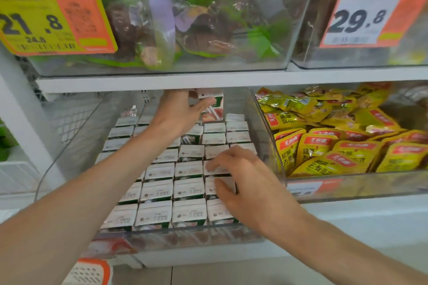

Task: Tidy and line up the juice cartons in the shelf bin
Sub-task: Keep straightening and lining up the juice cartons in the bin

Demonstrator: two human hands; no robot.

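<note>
Inspector: Position of the stock?

Recorder: The juice cartons (188, 188) stand upright in the clear shelf bin (176, 236), white tops up, packed in rows from the front wall to the back. The front rows sit square and touching. Further back, one carton (192, 136) just beside the left wrist shows a dark face and sits out of line with its neighbours.

Inspector: Left hand?

Recorder: The left hand (178, 111) reaches to the back of the bin, just under the shelf board (162, 81). Its fingers (203, 104) are curled round a raised carton (212, 109), held upright above the rear row and clear of the tops below it.

Inspector: Right hand?

Recorder: The right hand (243, 183) lies over the right-hand column near the front. Its fingers (216, 164) are spread and released, grasping nothing, with the tips resting on the carton tops.

Inspector: Surroundings?

Recorder: To the right, a neighbouring clear bin (347, 186) holds yellow snack pouches (324, 146) in a loose heap. On the shelf above, an upper bin (298, 30) holds bagged goods, contents blurred. Two price tags hang there: 21.8 (46, 18) at left, 29.8 (361, 14) at right.
</note>
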